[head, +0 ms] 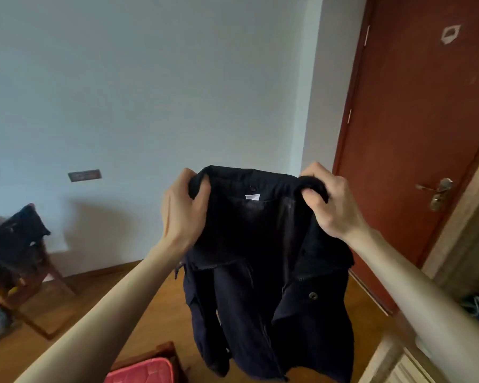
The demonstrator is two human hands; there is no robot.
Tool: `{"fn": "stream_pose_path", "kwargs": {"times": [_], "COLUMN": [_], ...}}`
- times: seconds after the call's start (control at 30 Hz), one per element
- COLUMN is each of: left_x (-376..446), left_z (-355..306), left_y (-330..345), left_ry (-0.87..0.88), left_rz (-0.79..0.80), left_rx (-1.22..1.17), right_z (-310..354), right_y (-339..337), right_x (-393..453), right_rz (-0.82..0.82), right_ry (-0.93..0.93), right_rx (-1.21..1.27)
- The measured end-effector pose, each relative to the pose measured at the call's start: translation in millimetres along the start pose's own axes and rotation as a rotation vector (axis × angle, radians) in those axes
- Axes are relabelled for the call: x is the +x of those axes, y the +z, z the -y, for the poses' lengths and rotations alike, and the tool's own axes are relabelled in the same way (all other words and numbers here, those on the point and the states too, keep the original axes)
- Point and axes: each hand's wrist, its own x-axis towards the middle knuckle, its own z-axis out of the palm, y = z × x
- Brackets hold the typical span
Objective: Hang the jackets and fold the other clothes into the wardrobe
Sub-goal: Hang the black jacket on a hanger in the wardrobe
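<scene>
Left hand [181, 208] grips jacket [263, 272] at collar; right hand [333, 201] pinches the other side. Jacket hangs open above floor [155, 294].

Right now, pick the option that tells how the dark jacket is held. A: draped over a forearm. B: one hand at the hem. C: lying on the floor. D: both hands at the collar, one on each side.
D: the left hand and the right hand each grip one side of the collar, and the dark jacket hangs open below them.
</scene>
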Motion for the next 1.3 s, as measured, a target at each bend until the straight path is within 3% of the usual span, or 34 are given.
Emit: {"fn": "stream_pose_path", "kwargs": {"times": [0.3,0.83,1.3], "left_x": [11.6,-29.0,-71.6], "left_z": [-33.6,-183.5,-321.3], "left_y": [85.5,212.4,291.8], "left_ry": [0.09,0.319,0.353], "left_rz": [0.262,0.561,0.676], "left_rx": [-0.278,-0.761,-0.946], "right_z": [16.1,92.8,113.0], "right_y": [-72.9,-224.5,-341.2], "right_x": [-18.6,-102.4,-161.9], "right_rz": [-0.439,-0.749,-0.855], "right_ry": [0.304,0.57,0.633], "right_rx": [-0.377,-0.876,-0.916]}}
